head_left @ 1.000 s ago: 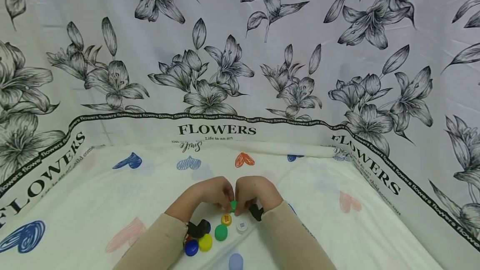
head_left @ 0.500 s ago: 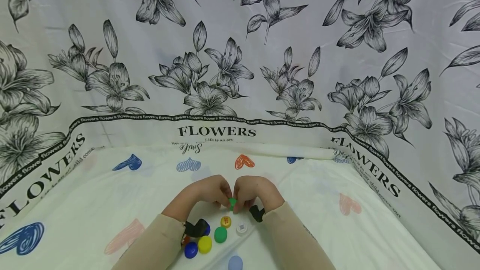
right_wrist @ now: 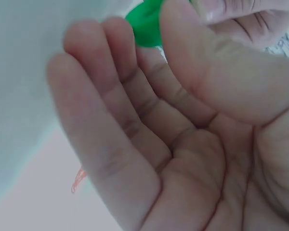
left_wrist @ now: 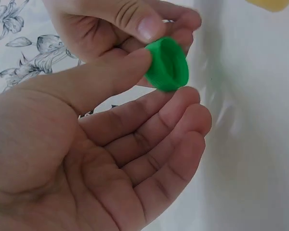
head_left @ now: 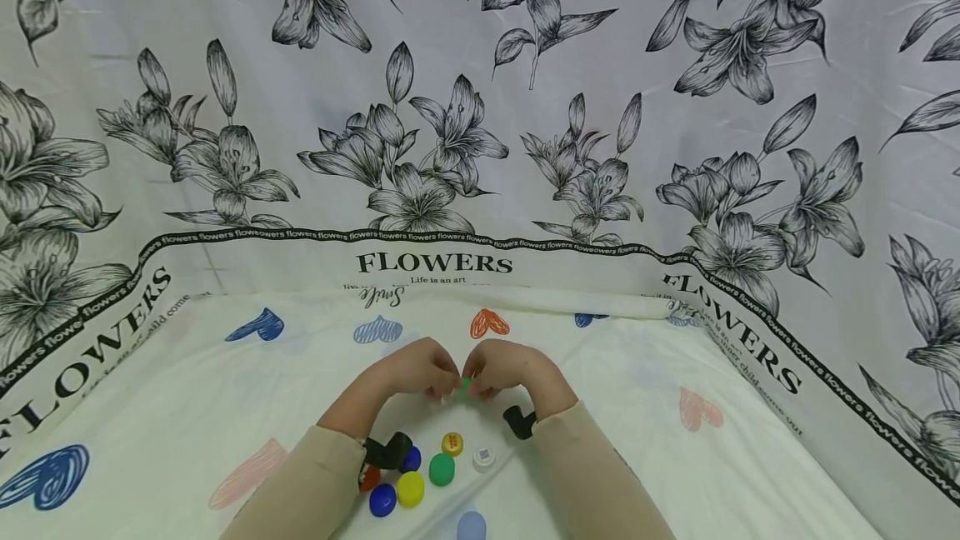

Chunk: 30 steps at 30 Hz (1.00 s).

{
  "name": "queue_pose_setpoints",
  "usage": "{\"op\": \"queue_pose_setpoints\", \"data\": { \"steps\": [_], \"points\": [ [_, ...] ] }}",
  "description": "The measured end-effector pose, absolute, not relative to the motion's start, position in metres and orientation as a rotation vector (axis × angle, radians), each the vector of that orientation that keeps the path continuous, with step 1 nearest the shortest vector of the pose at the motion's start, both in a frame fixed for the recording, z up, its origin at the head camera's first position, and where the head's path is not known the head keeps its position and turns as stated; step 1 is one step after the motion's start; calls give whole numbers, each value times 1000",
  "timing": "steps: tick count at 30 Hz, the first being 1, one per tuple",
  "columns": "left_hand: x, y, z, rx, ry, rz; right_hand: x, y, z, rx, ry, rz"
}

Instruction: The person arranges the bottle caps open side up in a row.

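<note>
A green ridged bottle cap (left_wrist: 168,65) is pinched at its rim between the thumb and fingers of my left hand (head_left: 420,369). My right hand (head_left: 506,365) pinches the same cap from the other side. In the left wrist view the cap's hollow inside faces partly toward the camera. Only a sliver of green shows between the hands in the head view. Closer to me on the cloth lie a small yellow cap (head_left: 452,444) with red print, a second green cap (head_left: 442,469) and a white cap (head_left: 483,458).
Beside the left forearm sit a larger yellow cap (head_left: 410,488), a blue cap (head_left: 382,500), another blue cap (head_left: 410,460) and an orange-red cap (head_left: 368,478), partly covered by the sleeve and black wrist strap. A heart-printed white cloth (head_left: 600,390) covers the surface, with a flower-patterned curtain (head_left: 480,190) behind.
Both hands have moved a little away from me with the green cap between them. More of the orange-red cap shows beside the left sleeve. The other caps lie where they were.
</note>
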State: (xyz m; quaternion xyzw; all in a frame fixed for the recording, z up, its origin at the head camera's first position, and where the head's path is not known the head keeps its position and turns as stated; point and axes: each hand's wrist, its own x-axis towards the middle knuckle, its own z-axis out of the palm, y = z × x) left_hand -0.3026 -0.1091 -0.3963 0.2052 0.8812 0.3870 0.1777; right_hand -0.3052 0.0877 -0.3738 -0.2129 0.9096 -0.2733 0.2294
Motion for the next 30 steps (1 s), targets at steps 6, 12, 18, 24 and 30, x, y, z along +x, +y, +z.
{"op": "queue_pose_setpoints", "data": {
  "steps": [6, 12, 18, 24, 30],
  "points": [
    [-307, -110, -399, 475, 2521, 1223, -312, 89, -375, -681, 2557, -777],
    [-305, -107, -398, 329, 2562, 1318, -314, 89, -375, -697, 2546, -892],
    [-305, -103, -399, 175, 2599, 1402, -315, 87, -376, -622, 2509, -1041],
    [-308, -99, -404, 123, 2616, 1490, -315, 86, -377, -575, 2476, -1151],
    [-311, -98, -409, 122, 2596, 1589, -319, 85, -381, -487, 2478, -1222]
  ]
}}
